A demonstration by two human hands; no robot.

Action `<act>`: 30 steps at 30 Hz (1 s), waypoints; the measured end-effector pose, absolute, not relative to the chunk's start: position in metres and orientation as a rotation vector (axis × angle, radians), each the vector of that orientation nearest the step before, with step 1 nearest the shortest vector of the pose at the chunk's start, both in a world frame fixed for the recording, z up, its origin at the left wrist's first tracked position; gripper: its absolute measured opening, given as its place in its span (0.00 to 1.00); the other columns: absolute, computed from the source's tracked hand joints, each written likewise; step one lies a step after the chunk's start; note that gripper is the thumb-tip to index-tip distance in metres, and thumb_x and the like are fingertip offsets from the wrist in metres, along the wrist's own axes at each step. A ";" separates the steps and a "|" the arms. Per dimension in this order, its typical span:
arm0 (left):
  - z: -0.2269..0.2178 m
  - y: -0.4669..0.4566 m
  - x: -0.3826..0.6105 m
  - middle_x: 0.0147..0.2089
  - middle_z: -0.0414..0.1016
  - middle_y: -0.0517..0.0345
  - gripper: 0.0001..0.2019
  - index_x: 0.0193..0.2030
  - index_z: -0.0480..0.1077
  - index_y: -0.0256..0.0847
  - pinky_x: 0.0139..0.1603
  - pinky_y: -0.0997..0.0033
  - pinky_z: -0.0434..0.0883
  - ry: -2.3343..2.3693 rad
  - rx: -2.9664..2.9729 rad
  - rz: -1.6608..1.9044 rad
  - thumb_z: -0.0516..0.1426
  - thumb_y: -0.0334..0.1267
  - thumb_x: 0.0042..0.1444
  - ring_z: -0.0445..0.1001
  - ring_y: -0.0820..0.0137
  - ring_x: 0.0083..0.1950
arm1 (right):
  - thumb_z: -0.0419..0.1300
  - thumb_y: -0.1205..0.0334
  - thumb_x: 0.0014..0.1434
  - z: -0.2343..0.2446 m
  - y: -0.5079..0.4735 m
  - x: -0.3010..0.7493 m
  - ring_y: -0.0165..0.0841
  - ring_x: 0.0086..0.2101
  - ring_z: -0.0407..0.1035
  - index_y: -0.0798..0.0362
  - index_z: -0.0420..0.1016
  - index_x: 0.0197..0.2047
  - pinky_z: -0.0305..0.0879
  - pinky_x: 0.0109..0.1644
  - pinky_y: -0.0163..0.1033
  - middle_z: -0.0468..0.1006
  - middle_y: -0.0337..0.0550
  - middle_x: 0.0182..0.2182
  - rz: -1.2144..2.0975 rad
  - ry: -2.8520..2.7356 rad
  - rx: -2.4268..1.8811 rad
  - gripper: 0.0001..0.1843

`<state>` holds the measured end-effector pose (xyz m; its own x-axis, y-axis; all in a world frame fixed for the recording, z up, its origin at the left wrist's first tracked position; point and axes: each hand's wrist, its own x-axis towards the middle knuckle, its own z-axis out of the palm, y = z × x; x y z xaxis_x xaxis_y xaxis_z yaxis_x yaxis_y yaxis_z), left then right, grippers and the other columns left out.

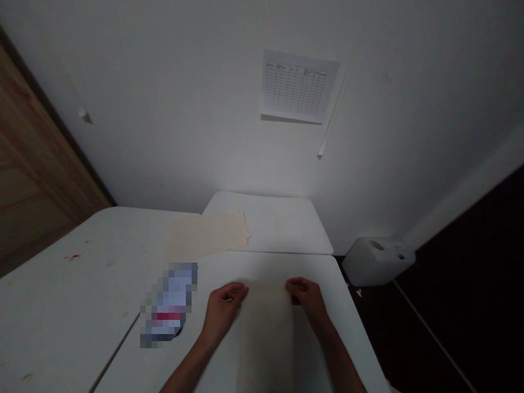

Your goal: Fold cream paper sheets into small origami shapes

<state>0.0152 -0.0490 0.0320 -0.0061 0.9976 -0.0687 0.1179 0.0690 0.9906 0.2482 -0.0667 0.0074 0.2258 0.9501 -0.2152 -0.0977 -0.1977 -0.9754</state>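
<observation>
While the thin tan paper sheet lies flat on the white table, I watch | left hand: fingers curled tight on its far left corner; right hand: same on far right corner | feel, I think: light, floppy, creases fast; best held by corners | cream folder lies further back

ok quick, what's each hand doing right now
left hand: closed on the beige sheet, far left corner
right hand: closed on its far right corner

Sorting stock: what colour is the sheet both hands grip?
Pale cream sheet, best in the head view.
</observation>
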 end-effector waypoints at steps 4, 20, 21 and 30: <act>0.031 -0.048 0.015 0.18 0.70 0.60 0.20 0.28 0.77 0.38 0.17 0.76 0.58 1.329 1.257 1.091 0.65 0.55 0.42 0.64 0.73 0.18 | 0.72 0.43 0.37 0.007 -0.064 0.251 0.37 0.27 0.74 0.57 0.79 0.30 0.73 0.33 0.42 0.80 0.46 0.26 1.196 -0.904 -1.411 0.26; 0.023 -0.043 0.016 0.17 0.70 0.60 0.20 0.28 0.78 0.37 0.18 0.76 0.58 1.285 1.202 1.082 0.65 0.55 0.41 0.65 0.72 0.18 | 0.69 0.42 0.42 0.008 -0.064 0.251 0.39 0.28 0.74 0.57 0.80 0.31 0.71 0.30 0.41 0.80 0.47 0.26 1.074 -1.021 -1.441 0.25; 0.023 -0.043 0.016 0.17 0.70 0.60 0.20 0.28 0.78 0.37 0.18 0.76 0.58 1.285 1.199 1.082 0.65 0.55 0.41 0.65 0.72 0.18 | 0.69 0.41 0.42 0.009 -0.065 0.251 0.39 0.28 0.74 0.57 0.80 0.31 0.71 0.31 0.41 0.80 0.48 0.26 1.069 -1.024 -1.442 0.25; 0.019 -0.042 0.017 0.17 0.69 0.62 0.21 0.29 0.78 0.36 0.17 0.77 0.56 1.292 1.162 1.087 0.66 0.55 0.40 0.61 0.76 0.17 | 0.68 0.40 0.43 0.007 -0.065 0.250 0.37 0.27 0.73 0.57 0.79 0.31 0.71 0.30 0.40 0.80 0.47 0.26 1.049 -1.047 -1.432 0.26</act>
